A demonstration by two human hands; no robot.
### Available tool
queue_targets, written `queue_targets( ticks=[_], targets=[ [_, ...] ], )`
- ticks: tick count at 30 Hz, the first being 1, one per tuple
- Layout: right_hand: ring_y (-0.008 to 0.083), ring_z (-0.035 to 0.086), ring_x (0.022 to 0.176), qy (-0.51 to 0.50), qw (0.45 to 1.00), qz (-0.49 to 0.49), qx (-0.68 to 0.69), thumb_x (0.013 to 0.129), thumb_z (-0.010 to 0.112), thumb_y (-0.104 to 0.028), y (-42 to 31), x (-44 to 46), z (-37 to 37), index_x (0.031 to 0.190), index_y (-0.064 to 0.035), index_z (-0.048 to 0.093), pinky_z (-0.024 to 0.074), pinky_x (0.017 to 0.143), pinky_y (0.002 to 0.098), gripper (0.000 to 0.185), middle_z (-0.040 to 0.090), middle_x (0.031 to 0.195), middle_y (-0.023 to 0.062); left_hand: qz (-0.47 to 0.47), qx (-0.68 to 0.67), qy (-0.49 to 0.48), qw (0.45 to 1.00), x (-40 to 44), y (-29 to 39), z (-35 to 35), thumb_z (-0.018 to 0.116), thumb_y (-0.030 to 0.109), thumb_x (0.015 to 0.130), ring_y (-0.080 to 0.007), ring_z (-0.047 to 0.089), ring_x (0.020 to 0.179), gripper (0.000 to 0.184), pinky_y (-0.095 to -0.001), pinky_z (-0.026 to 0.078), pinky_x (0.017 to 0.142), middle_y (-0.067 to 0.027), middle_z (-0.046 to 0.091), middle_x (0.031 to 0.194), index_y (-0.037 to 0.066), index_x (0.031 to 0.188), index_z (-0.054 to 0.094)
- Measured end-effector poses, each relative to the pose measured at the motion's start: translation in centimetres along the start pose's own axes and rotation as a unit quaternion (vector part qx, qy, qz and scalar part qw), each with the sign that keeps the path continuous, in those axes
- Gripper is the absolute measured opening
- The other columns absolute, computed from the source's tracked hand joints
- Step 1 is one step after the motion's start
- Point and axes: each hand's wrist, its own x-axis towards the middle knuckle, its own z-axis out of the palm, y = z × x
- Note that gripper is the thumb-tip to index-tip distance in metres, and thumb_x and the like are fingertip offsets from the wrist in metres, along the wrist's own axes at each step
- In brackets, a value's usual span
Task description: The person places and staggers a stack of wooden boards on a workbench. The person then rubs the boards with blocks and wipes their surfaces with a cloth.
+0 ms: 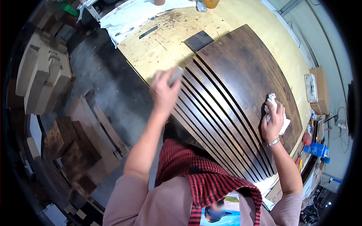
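A dark brown wooden panel [241, 71] lies across the table, one wide board beside several narrow slats [211, 113] with gaps between them. At the slats' left ends, my left hand [163, 92] is closed around a small grey block [175, 76], which looks like a sanding block; motion blurs it a little. My right hand [272, 124] rests on the wide board at the right, its fingers closed on a crumpled white cloth [284, 127]. A dark flat piece [198, 40] lies by the panel's upper left corner.
The pale yellow tabletop [151, 52] carries brown stains and a thin black strip [148, 32]. Wood offcuts [75, 150] and stacked beams [41, 75] stand at the left. A cardboard box [320, 90], a blue container [316, 150] and tools line the right edge.
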Motion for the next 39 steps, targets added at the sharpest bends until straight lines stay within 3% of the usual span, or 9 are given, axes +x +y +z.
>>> queue_targets(
  ticks=[3, 6, 7, 11, 18, 26, 30, 34, 39],
  targets=[
    [0.0417, 0.053, 0.109, 0.002, 1.0, 0.001, 0.002, 0.065, 0.057, 0.007, -0.1, 0.1, 0.0, 0.113, -0.0074, 0.062, 0.0462, 0.095, 0.0471, 0.051, 0.056, 0.12, 0.022, -0.024, -0.021, 0.031, 0.999, 2.7, -1.2, -1.0, 0.073, 0.01, 0.077, -0.0248, 0.065, 0.078, 0.026, -0.0357, 0.053, 0.072, -0.009, 0.064, 0.087, 0.007, 0.103, 0.076],
    [0.0423, 0.053, 0.109, 0.0, 1.0, 0.004, -0.004, 0.065, 0.057, 0.007, -0.1, 0.0, 0.0, 0.113, -0.007, 0.062, 0.0459, 0.095, 0.0476, 0.051, 0.055, 0.12, 0.0227, 0.043, 0.033, -0.073, 0.996, 2.3, 0.4, -2.0, 0.073, 0.011, 0.077, -0.0255, 0.066, 0.08, 0.025, -0.0353, 0.053, 0.073, -0.0081, 0.065, 0.088, 0.011, 0.103, 0.077],
    [0.0425, 0.053, 0.11, -0.002, 1.0, 0.005, -0.005, 0.065, 0.057, 0.008, 0.1, -0.1, 0.0, 0.113, -0.0069, 0.062, 0.0457, 0.096, 0.0479, 0.051, 0.055, 0.12, 0.0228, 0.005, 0.021, -0.067, 0.998, 2.5, -0.9, -1.7, 0.073, 0.013, 0.078, -0.0264, 0.066, 0.083, 0.025, -0.0356, 0.053, 0.076, -0.0074, 0.066, 0.089, 0.013, 0.103, 0.077],
    [0.0446, 0.052, 0.113, -0.001, 1.0, 0.011, -0.001, 0.066, 0.052, 0.007, -0.2, -0.1, 0.0, 0.114, -0.0049, 0.062, 0.0435, 0.099, 0.0481, 0.05, 0.055, 0.12, 0.0235, -0.014, -0.022, 0.033, 0.999, 2.8, -2.9, -3.2, 0.073, 0.002, 0.075, -0.0207, 0.063, 0.07, 0.028, -0.0317, 0.052, 0.066, -0.0095, 0.063, 0.087, 0.004, 0.103, 0.074],
    [0.0435, 0.052, 0.111, -0.001, 1.0, 0.004, 0.0, 0.066, 0.055, 0.008, 0.0, -0.1, 0.1, 0.113, -0.0059, 0.063, 0.0446, 0.097, 0.0485, 0.05, 0.055, 0.119, 0.0232, -0.011, -0.03, -0.031, 0.999, -8.1, -2.5, -3.1, 0.071, -0.001, 0.073, -0.0242, 0.062, 0.075, 0.031, -0.0341, 0.051, 0.065, -0.0095, 0.059, 0.087, 0.004, 0.104, 0.07],
    [0.0435, 0.052, 0.111, -0.01, 1.0, 0.008, -0.006, 0.066, 0.051, 0.008, 0.1, -0.2, 0.2, 0.116, -0.0058, 0.062, 0.0431, 0.099, 0.0468, 0.053, 0.055, 0.119, 0.0218, -0.077, -0.013, 0.034, 0.996, -3.1, -6.3, -4.9, 0.072, -0.001, 0.076, -0.0201, 0.059, 0.071, 0.028, -0.0322, 0.05, 0.065, -0.0076, 0.061, 0.084, 0.003, 0.103, 0.073],
    [0.0434, 0.052, 0.112, -0.006, 1.0, 0.0, -0.006, 0.067, 0.05, 0.008, 0.2, -0.2, 0.2, 0.116, -0.0051, 0.062, 0.0431, 0.099, 0.0469, 0.053, 0.055, 0.119, 0.0218, -0.028, 0.014, -0.015, 0.999, -4.4, -6.0, -5.4, 0.073, 0.0, 0.076, -0.0184, 0.06, 0.07, 0.028, -0.0305, 0.051, 0.066, -0.0069, 0.061, 0.083, 0.003, 0.104, 0.074],
    [0.0434, 0.052, 0.112, -0.003, 1.0, 0.002, -0.003, 0.067, 0.05, 0.008, 0.0, -0.1, 0.1, 0.116, -0.0048, 0.062, 0.0428, 0.099, 0.0471, 0.052, 0.055, 0.119, 0.0219, -0.115, 0.005, 0.049, 0.992, -5.7, -6.7, -5.6, 0.074, -0.001, 0.077, -0.0172, 0.061, 0.072, 0.029, -0.0301, 0.052, 0.069, -0.0062, 0.062, 0.086, 0.004, 0.105, 0.073],
    [0.0436, 0.052, 0.112, -0.015, 1.0, 0.007, -0.001, 0.068, 0.049, 0.008, 0.0, -0.1, 0.1, 0.116, -0.0048, 0.062, 0.0421, 0.1, 0.0473, 0.052, 0.055, 0.118, 0.0223, -0.138, -0.042, 0.035, 0.989, -8.0, -6.8, -4.8, 0.072, -0.004, 0.079, -0.0155, 0.06, 0.075, 0.03, -0.0283, 0.052, 0.069, -0.0056, 0.061, 0.089, 0.003, 0.108, 0.069]
  ],
)
